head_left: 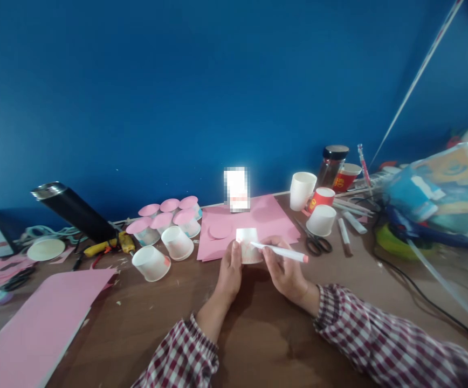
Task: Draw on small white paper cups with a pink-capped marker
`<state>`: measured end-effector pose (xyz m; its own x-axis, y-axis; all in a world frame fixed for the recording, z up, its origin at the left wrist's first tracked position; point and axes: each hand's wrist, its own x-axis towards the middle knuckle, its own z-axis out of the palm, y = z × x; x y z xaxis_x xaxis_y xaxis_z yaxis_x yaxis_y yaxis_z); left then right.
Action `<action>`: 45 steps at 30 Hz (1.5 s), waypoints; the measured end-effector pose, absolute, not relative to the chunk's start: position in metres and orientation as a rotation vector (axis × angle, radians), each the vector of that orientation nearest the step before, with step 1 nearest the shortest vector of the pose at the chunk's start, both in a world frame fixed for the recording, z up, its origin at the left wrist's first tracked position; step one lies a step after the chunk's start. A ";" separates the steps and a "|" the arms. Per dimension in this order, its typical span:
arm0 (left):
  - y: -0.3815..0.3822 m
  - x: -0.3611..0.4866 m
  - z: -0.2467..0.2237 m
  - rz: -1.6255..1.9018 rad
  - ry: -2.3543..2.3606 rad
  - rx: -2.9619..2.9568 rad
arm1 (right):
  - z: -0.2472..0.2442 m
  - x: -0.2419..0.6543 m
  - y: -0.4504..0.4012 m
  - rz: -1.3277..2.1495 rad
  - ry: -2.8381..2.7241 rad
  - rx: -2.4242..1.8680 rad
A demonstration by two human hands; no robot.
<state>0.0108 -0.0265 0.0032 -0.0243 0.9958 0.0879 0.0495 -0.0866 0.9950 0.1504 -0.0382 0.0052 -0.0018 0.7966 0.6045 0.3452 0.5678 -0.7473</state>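
Note:
A white paper cup [250, 255] with faint pinkish marks is gripped at its left side by my left hand [231, 272]. My right hand [284, 272] is closed round a white marker [284, 252] with a pink-red end pointing right; its other end meets the cup's side. Just behind the cup lie pink paper sheets [266, 213] with a pink paper disc [220, 231] on them. To the left stand two white cups [177, 243] and several cups topped with pink discs [162, 220].
Right of the sheets are scissors [318, 245], white cups [322, 221], red cups, a dark-lidded jar [332, 164], markers [344, 236] and a black cable. At left are a black flask [76, 210], a yellow-handled tool and a large pink sheet [43, 323]. A blue wall [177, 97] rises behind.

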 end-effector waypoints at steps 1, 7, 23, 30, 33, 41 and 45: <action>-0.026 0.011 0.003 1.264 1.226 1.294 | 0.006 0.150 -0.038 0.469 -1.598 -0.983; -0.025 0.010 -0.001 1.258 1.211 1.277 | 0.004 0.150 -0.038 0.434 -1.616 -0.997; -0.028 0.012 0.008 1.231 1.240 1.306 | 0.002 0.151 -0.037 0.434 -1.637 -1.007; -0.026 0.011 0.001 1.258 1.201 1.301 | 0.007 0.150 -0.039 0.415 -1.618 -1.014; -0.026 0.011 -0.001 1.251 1.217 1.282 | 0.008 0.150 -0.039 0.403 -1.622 -1.013; -0.027 0.011 0.002 1.236 1.245 1.298 | 0.006 0.150 -0.038 0.416 -1.602 -1.009; -0.026 0.012 0.004 1.250 1.222 1.319 | 0.007 0.149 -0.038 0.410 -1.606 -1.016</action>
